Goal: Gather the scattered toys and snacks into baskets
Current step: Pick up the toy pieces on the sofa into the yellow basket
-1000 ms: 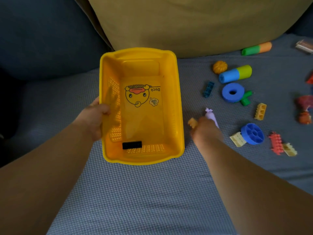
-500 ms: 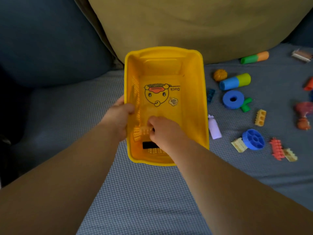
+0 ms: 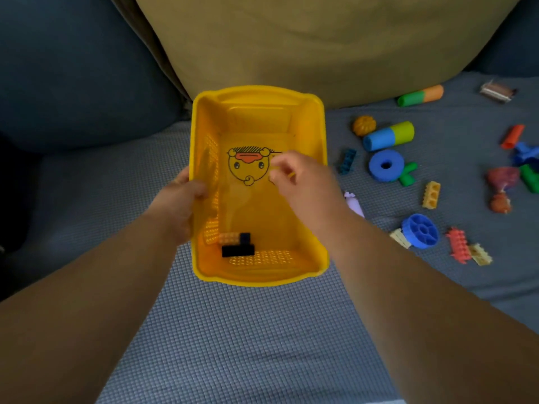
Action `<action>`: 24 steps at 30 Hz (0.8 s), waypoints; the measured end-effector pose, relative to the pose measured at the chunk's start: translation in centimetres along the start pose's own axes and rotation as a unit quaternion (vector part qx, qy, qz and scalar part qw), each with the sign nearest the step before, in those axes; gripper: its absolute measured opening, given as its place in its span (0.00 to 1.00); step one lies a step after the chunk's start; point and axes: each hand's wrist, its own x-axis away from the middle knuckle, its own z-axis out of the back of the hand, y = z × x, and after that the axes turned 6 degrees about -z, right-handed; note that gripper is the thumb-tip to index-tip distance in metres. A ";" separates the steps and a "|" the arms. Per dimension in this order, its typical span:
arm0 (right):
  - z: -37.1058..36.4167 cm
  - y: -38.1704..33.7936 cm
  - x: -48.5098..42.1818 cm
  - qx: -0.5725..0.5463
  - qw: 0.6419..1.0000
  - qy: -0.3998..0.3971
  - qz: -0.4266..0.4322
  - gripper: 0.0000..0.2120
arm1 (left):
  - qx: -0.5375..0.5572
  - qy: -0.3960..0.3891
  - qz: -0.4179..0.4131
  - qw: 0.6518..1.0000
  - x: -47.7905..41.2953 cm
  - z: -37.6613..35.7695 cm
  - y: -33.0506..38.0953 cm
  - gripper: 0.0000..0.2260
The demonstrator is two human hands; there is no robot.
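My left hand (image 3: 180, 199) grips the left wall of the yellow basket (image 3: 316, 135), thumb over the rim and fingers outside, steadying it on the grey-blue checked seat (image 3: 248, 330). My right hand (image 3: 294, 176) hovers above the middle of the basket, over the cartoon duck face printed on its floor. Its fingers are loosely curled and, as far as the slight blur lets me tell, hold nothing. A second ago that hand was outside the basket on the right, closing on a small orange brick (image 3: 229, 237). Half a second ago it was low in the near left corner. Now the brick lies in that corner, touching a black brick (image 3: 237, 249), and the hand has risen and drifted toward the far right. I judge one more toy gathered and the hand free for the next. Most of the work remains: just beside the basket's right wall a lilac wrapped piece (image 3: 354, 202) peeks from behind my wrist. Farther right a blue ring (image 3: 386, 166), a blue-and-green cylinder (image 3: 389, 137), a yellow brick (image 3: 431, 195) and a blue wheel (image 3: 420, 231) lie scattered with other pieces.
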 end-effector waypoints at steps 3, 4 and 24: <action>2.4 2.6 0.2 -0.071 0.991 0.090 -0.071 0.08 | -0.014 0.005 0.007 1.000 1.2 1.1 -0.1 0.17; 2.4 3.8 0.7 -0.054 0.990 0.090 -0.097 0.08 | -0.017 0.012 0.011 1.000 1.7 1.5 -0.2 0.16; -4.1 10.6 7.7 0.054 0.981 0.003 -0.188 0.18 | -0.004 0.061 0.007 0.998 5.9 4.7 -6.4 0.20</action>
